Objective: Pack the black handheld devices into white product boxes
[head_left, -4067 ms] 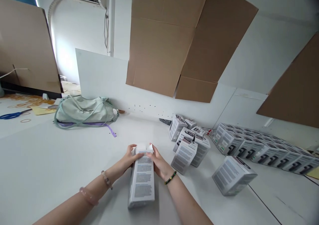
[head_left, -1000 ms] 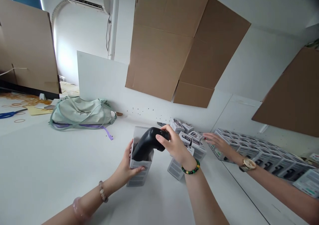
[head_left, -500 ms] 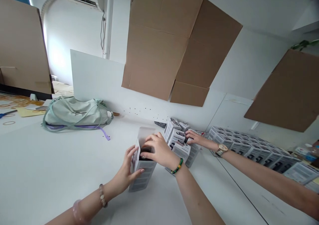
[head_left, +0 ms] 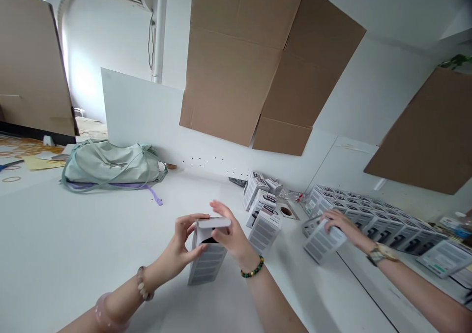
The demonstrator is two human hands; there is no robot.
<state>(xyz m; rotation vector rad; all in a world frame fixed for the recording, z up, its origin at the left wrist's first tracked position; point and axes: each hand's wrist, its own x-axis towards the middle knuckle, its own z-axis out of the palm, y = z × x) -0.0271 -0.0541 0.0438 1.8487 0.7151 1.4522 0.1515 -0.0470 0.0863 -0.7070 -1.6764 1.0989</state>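
Note:
A tall white printed box (head_left: 207, 261) stands upright on the white table (head_left: 73, 244) in front of me. My left hand (head_left: 179, 244) grips its left side, fingers curled round the top corner. My right hand (head_left: 229, 237) is on the box's top flap (head_left: 214, 222), pressing it down over a dark object that still shows in the gap below. Both hands are closed on the box.
Several similar boxes (head_left: 263, 227) are piled just right of mine, with rows of them (head_left: 372, 220) farther right. Another person's hand (head_left: 337, 222) with a wristwatch holds one box there. A pale green bag (head_left: 110, 166) lies at the back left. Cardboard sheets lean on the walls.
The black object went down into the box and my right hand folded the top flap over it. The other person's hand drew back right with a box.

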